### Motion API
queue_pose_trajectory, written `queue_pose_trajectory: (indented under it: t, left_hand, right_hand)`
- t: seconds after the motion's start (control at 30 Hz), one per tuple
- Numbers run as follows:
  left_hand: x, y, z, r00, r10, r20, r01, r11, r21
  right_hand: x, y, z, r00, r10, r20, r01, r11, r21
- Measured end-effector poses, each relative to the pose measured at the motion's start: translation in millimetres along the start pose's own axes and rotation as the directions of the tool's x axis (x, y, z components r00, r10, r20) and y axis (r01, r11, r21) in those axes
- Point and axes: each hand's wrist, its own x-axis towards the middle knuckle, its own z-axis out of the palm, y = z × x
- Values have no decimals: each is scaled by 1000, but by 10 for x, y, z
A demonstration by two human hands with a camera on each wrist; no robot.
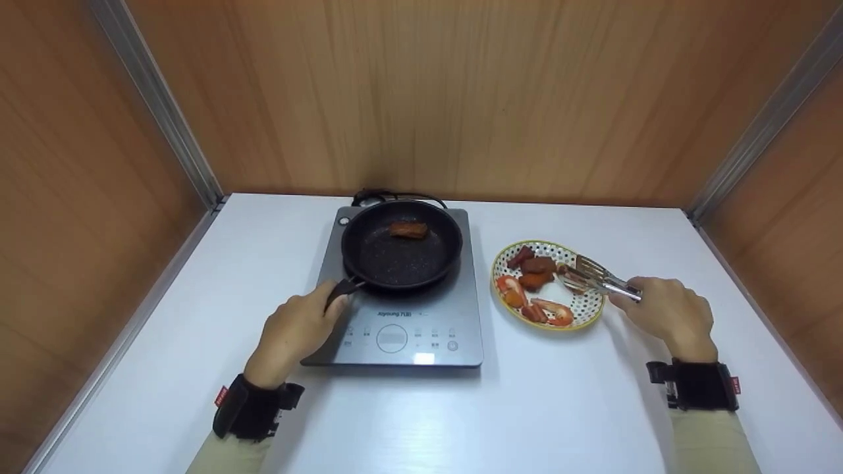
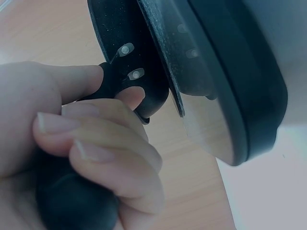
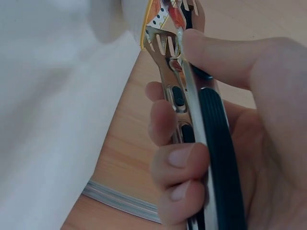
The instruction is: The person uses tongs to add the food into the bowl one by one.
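Observation:
My left hand [image 1: 298,329] grips the black handle [image 2: 76,191] of a frying pan [image 1: 402,266], its fingers wrapped round it. One browned piece of food [image 1: 408,229] lies toward the back of the pan. In my right hand [image 1: 668,315] I hold metal tongs [image 3: 192,103] with dark grip inserts, thumb on one arm and fingers on the other. The slotted tong ends reach over the right side of a patterned, yellow-rimmed plate [image 1: 596,317]. On the plate are shrimp [image 1: 558,312] and several reddish-brown food pieces [image 1: 539,265]. Whether the tongs pinch a piece is unclear.
Beneath the pan is a flat grey induction cooker [image 1: 428,349] with a touch panel. Its black cord [image 1: 421,195] runs behind it. Wooden panels [image 1: 461,99] enclose the white table [image 1: 421,421] at the back and both sides.

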Motion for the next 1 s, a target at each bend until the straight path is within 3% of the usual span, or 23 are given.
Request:
queue_pose_trajectory:
  t: [0.5,1.0]
  left_hand:
    - [12,-11,2,1000,-2,4,2,1000,-1]
    - [15,-3,15,1000,12,-26,-12,1000,10]
  right_hand:
    - [18,-55,34,999,-6,39,7,1000,-27]
    - [15,-10,23,1000,-16,6,16,1000,-13]
